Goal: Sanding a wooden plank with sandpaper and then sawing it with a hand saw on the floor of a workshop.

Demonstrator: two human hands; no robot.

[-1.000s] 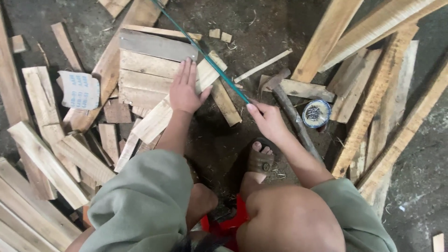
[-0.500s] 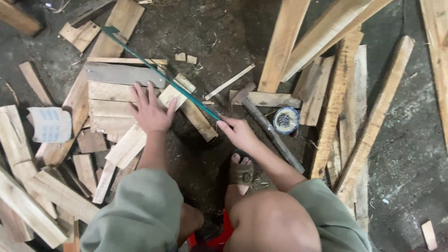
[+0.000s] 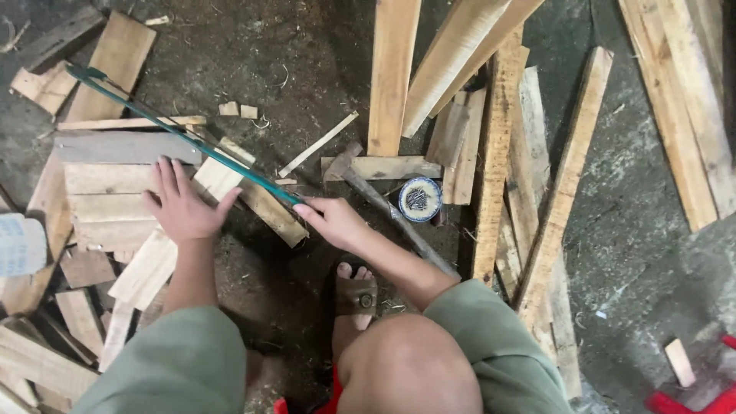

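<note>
Fingers (image 3: 167, 178) of the left hand (image 3: 184, 208) were spread wide and pressed flat on a pale wooden slat (image 3: 165, 249), pinning it across a panel of nailed boards (image 3: 115, 192) on the dirt floor (image 3: 253, 61). The right hand (image 3: 331, 221) had its fingers curled tight around the handle end of a green hand saw (image 3: 180, 136), whose thin blade ran up and left over the slat and the panel, right beside the left thumb. Just right of that hand lay a hammer (image 3: 383, 203), with a small round tin of nails (image 3: 420, 199) near it. Loose planks (image 3: 491, 115) were scattered all around, and a sandalled foot (image 3: 356, 291) sat below the right hand.
</note>
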